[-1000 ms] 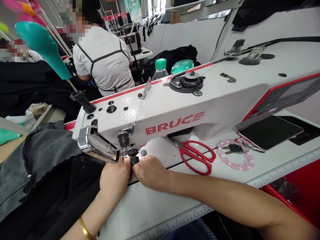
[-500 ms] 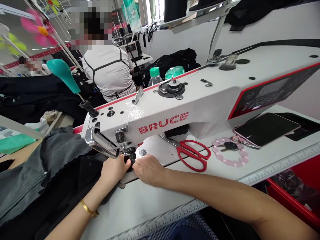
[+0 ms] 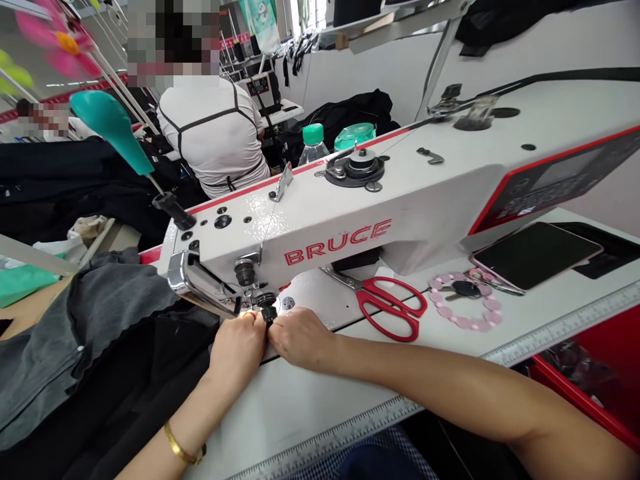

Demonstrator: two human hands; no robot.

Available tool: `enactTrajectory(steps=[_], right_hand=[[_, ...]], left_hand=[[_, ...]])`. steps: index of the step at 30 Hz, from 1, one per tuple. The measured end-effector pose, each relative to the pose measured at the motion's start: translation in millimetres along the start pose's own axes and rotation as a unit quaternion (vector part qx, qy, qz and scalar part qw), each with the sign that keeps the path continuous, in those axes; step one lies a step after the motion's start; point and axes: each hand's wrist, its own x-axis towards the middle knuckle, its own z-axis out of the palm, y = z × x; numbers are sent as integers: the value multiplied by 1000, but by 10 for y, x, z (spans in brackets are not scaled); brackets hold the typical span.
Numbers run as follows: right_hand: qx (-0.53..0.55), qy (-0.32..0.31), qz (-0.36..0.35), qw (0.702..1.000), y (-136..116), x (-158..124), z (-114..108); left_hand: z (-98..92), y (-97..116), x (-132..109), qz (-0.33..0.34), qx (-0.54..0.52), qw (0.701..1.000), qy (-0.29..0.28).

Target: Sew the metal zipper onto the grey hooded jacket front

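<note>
Both hands are together at the needle end of a white sewing machine (image 3: 330, 213) marked BRUCE. My left hand (image 3: 237, 345), with a gold bracelet (image 3: 181, 445) at the wrist, is closed with its fingers curled in under the presser foot area. My right hand (image 3: 300, 339) is closed too, its fingertips nearly touching the left hand. Small dark parts (image 3: 269, 313) of the machine stand just above the fingertips. Whatever the fingers grip is hidden behind the hands. Black and grey cloth (image 3: 125, 347) lies piled left of my left hand.
Red-handled scissors (image 3: 393, 308) lie right of my right hand, then a pink bead bracelet with keys (image 3: 465, 303) and a phone (image 3: 537, 257). A ruler strip (image 3: 340, 433) lines the table's front edge. Beyond the machine, a person in white (image 3: 213, 140) sits facing away.
My left hand has turned, its thumb tucked in and fingers curled closer to the needle. My right hand stays almost in place. The camera view has shifted slightly.
</note>
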Motion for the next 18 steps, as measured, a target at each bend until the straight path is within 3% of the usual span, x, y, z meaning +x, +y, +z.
enactTrajectory(steps=[10,14,18], right_hand=[[6,-31,-9,999,9,-106,-116],[24,-43,-2,999,23,-153,-127],[25,-36,1,999,41,-166,-123]], left_hand=[[166,-280,-221,132,-91,986,33],[277,-321,-233,145,-159,970,113],[368,-268,-221,168,-79,966,182]])
